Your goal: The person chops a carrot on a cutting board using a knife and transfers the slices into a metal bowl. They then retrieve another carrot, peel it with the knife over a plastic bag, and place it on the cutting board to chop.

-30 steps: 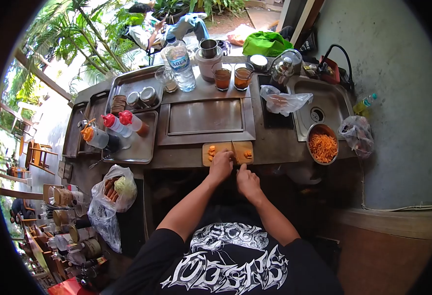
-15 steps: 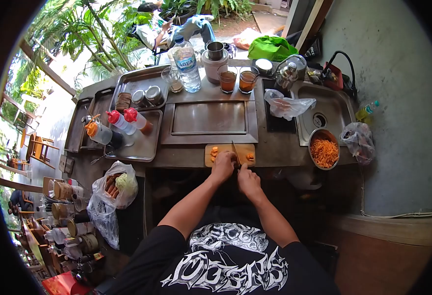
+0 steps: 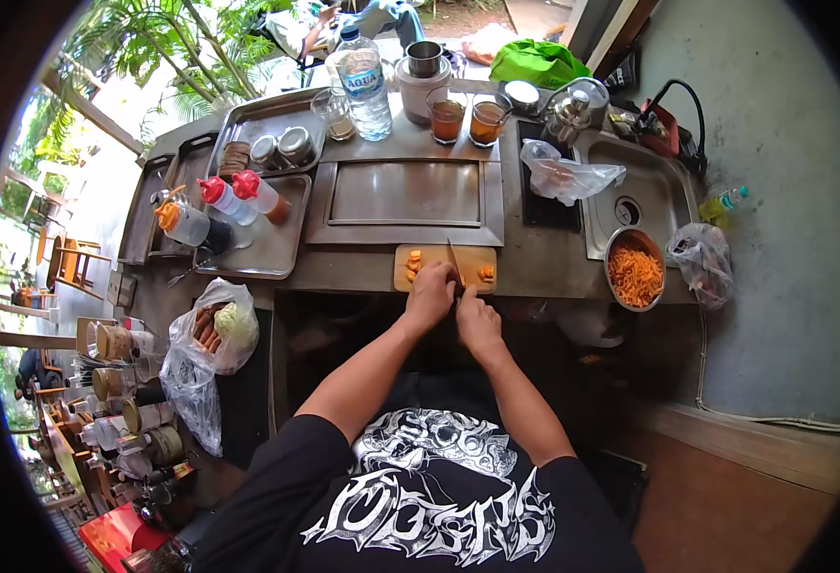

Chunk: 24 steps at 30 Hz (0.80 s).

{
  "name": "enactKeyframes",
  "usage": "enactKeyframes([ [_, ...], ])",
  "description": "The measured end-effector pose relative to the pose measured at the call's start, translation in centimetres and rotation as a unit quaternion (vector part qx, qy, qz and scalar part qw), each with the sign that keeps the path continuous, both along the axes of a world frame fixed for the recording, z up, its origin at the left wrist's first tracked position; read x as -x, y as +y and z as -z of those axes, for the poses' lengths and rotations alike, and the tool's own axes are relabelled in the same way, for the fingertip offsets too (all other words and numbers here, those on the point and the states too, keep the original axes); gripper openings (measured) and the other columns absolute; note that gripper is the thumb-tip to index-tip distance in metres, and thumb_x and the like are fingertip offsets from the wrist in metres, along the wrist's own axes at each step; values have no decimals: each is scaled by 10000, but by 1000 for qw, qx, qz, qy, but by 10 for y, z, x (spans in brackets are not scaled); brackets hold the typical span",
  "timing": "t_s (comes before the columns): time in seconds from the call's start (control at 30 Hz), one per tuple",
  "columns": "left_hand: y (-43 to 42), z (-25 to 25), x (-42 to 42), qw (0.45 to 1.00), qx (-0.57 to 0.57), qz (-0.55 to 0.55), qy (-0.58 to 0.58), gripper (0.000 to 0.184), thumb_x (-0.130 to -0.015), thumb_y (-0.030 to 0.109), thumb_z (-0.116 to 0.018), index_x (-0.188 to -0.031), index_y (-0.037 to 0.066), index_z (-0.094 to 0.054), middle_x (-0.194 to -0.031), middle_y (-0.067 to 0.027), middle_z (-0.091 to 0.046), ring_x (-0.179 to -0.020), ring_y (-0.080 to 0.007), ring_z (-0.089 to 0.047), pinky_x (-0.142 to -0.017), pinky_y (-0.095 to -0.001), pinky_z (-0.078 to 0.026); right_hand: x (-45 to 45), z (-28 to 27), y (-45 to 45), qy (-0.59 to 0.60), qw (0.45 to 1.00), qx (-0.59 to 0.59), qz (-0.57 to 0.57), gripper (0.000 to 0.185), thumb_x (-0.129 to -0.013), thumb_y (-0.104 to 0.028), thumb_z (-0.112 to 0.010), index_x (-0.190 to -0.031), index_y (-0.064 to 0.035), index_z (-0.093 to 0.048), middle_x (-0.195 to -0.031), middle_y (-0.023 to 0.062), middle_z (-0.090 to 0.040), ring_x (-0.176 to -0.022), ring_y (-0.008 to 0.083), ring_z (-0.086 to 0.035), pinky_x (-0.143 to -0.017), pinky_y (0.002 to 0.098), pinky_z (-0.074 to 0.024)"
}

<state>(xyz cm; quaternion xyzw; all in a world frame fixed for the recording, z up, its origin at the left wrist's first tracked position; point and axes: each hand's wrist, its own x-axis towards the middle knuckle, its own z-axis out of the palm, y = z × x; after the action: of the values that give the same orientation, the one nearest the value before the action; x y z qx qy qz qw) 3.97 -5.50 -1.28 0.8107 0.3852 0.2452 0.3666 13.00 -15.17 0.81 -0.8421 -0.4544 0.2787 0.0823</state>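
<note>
A small wooden cutting board (image 3: 474,256) lies at the counter's front edge. My right hand (image 3: 478,323) is closed around the handle of a knife (image 3: 453,256), whose blade points away from me over the board. Just left of the blade, my left hand (image 3: 430,295) presses down with bent fingers on a piece of carrot, mostly hidden beneath them. Orange carrot pieces (image 3: 414,260) sit at the board's left, and more cut pieces (image 3: 485,273) lie right of the knife. A metal bowl of shredded carrot (image 3: 636,271) stands further right.
Behind the board is a metal-framed panel (image 3: 405,234). Squeeze bottles (image 3: 260,196) stand on a tray at left; a water bottle (image 3: 364,91) and glasses of brown drink (image 3: 446,118) are at the back. A sink (image 3: 673,177) is at right, a plastic bag with carrots (image 3: 214,329) at lower left.
The view has tilted slightly, so the counter sits higher in the frame. Both hands stay at the board, with the knife in nearly the same place.
</note>
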Motion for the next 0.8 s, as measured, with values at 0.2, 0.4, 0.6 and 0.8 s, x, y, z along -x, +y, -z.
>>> enactKeyframes([
  [0.2,-7,3,-1,999,-33,-35,18,106,-844,25,-673,-939,1,-713,-920,-182,-652,-927,-391,-641,-835,-460,-517,7,5,0,4,1000,-8,17,183,-982,-100,-499,-1127,11,-492,-984,286,-725,-958,443,-718,-850,528,-575],
  [0.4,-13,8,4,996,-91,-9,20,104,-857,40,-659,-924,16,-736,-926,-172,-654,-937,-385,-641,-853,-459,-518,5,-8,4,-34,999,1,-35,179,-969,-86,-508,-1112,19,-497,-957,276,-730,-950,438,-722,-830,519,-584],
  [0.6,-10,2,1,998,-54,-29,29,101,-866,41,-659,-929,8,-731,-913,-183,-660,-908,-391,-656,-820,-462,-529,0,-6,7,-16,1000,-3,-22,177,-962,-86,-519,-1104,19,-499,-971,283,-727,-963,438,-718,-839,517,-579],
  [0.8,-10,2,5,998,-54,-23,7,111,-855,37,-664,-932,-5,-732,-928,-191,-663,-904,-398,-656,-829,-461,-530,6,-8,5,14,1000,3,1,177,-974,-95,-512,-1108,21,-516,-1026,298,-717,-1005,442,-708,-861,513,-573],
])
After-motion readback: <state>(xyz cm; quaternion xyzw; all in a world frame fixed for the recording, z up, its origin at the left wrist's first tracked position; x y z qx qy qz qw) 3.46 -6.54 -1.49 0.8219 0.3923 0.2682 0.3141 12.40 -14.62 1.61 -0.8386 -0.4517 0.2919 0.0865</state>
